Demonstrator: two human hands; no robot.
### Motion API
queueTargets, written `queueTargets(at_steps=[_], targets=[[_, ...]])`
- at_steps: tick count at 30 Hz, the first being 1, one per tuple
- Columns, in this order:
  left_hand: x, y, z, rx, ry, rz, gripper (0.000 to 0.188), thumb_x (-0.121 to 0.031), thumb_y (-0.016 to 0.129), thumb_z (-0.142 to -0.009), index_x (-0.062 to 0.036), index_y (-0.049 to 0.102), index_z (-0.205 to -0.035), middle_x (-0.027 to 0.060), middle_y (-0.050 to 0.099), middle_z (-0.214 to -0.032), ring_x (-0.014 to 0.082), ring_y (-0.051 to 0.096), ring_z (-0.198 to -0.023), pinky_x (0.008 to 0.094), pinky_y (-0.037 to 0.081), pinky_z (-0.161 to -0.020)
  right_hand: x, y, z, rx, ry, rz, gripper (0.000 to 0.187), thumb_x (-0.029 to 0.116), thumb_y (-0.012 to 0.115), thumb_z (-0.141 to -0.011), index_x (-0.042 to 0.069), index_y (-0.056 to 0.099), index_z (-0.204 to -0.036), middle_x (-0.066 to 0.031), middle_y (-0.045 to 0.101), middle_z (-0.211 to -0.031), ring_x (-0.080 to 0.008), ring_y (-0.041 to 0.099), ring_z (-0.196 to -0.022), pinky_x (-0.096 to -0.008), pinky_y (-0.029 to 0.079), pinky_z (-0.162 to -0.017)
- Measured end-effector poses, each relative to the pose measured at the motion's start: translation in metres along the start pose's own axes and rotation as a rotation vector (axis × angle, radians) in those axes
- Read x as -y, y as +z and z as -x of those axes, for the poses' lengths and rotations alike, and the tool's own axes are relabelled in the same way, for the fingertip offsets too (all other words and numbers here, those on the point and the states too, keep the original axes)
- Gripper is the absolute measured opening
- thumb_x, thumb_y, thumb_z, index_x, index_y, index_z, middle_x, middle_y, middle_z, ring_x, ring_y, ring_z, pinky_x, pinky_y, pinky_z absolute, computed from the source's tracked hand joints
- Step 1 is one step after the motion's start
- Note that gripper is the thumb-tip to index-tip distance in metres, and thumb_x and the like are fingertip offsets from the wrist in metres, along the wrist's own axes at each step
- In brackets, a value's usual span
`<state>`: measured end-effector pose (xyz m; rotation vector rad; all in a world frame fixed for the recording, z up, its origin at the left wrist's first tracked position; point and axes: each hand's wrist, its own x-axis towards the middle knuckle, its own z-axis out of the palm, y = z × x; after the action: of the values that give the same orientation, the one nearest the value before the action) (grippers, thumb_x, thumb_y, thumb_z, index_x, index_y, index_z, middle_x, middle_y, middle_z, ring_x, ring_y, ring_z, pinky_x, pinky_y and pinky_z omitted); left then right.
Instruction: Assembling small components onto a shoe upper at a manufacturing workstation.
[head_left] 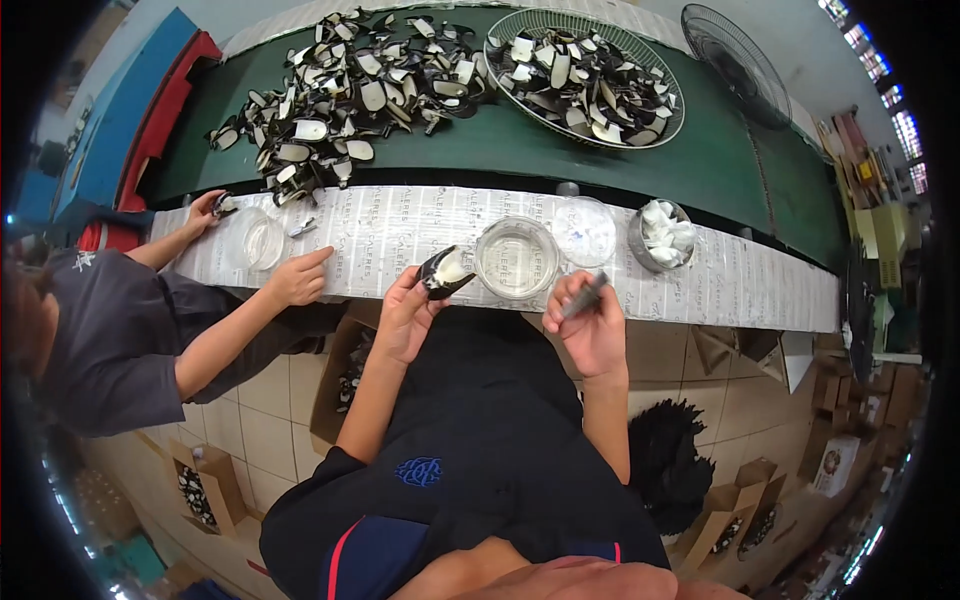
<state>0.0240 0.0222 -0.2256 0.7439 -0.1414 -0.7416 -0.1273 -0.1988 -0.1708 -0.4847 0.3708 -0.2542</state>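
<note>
While pinched between thumb and fingers of the left hand (405, 318), black-and-cream shoe piece (443, 272) (curved, smooth, pale inner face up) juts up-right past the fingertips, just beside the clear glass bowl (516, 258). Right hand (592, 330) closed around slim grey brush (585, 295), tip angled up-right, well apart from the piece. Further out: flat translucent lid (585, 230), round metal tin (665, 236) of white bits, paper-covered bench edge (760, 285), round wire basket (585, 75) and loose pile (340, 85) of like pieces on green belt. Co-worker's hand (298, 280) at left.
</note>
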Motion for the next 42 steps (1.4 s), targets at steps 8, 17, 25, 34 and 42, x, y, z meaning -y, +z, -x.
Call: queueTargets(at_steps=[8,17,25,34,42], targets=[[0.017,0.012,-0.016,0.032,-0.095,-0.038,0.021,-0.015,0.057,-0.098,-0.0031,0.057,-0.115,0.0066,0.065,-0.110,0.0130,0.063,-0.096,0.0296,0.053,-0.083,0.008,-0.031,0.030,-0.305,-0.041,0.221,0.047,0.051,0.036,-0.103,0.008,0.052,-0.096,-0.0015,0.042,-0.072,-0.0099,0.040,-0.048,-0.0208,0.031,-0.039],[0.009,-0.008,-0.005,-0.120,-0.041,-0.061,0.024,-0.014,0.057,-0.098,-0.0016,0.056,-0.119,0.0077,0.065,-0.114,0.0135,0.062,-0.100,0.0299,0.052,-0.084,0.013,-0.016,0.041,0.027,0.181,0.495,0.031,0.021,0.061,-0.098,0.002,0.048,-0.118,-0.0058,0.050,-0.088,-0.0131,0.048,-0.068,-0.0309,0.050,-0.054],[-0.018,0.014,-0.029,-0.082,-0.053,-0.215,0.030,-0.014,0.058,-0.098,0.0018,0.056,-0.123,0.0079,0.064,-0.111,0.0144,0.062,-0.101,0.0301,0.052,-0.088,0.023,-0.001,0.038,0.118,0.020,0.582,0.030,0.009,0.056,-0.098,0.003,0.042,-0.124,-0.0125,0.056,-0.097,-0.0184,0.058,-0.076,-0.0383,0.056,-0.071],[-0.056,0.179,-0.201,0.471,0.199,-0.416,0.034,-0.018,0.065,-0.094,0.0050,0.061,-0.119,0.0087,0.066,-0.107,0.0150,0.064,-0.095,0.0289,0.055,-0.088,0.014,-0.019,0.062,-0.148,-0.229,0.726,0.027,0.009,0.058,-0.097,0.001,0.044,-0.119,-0.0155,0.062,-0.099,-0.0190,0.064,-0.082,-0.0327,0.054,-0.075],[-0.007,0.101,-0.177,0.260,0.047,-0.396,0.034,-0.019,0.063,-0.096,0.0040,0.061,-0.120,0.0073,0.065,-0.107,0.0135,0.063,-0.096,0.0303,0.055,-0.086,0.019,-0.001,0.037,-0.261,-0.360,0.945,0.036,0.003,0.068,-0.090,-0.003,0.053,-0.122,-0.0060,0.062,-0.099,-0.0103,0.059,-0.087,-0.0225,0.048,-0.078]])
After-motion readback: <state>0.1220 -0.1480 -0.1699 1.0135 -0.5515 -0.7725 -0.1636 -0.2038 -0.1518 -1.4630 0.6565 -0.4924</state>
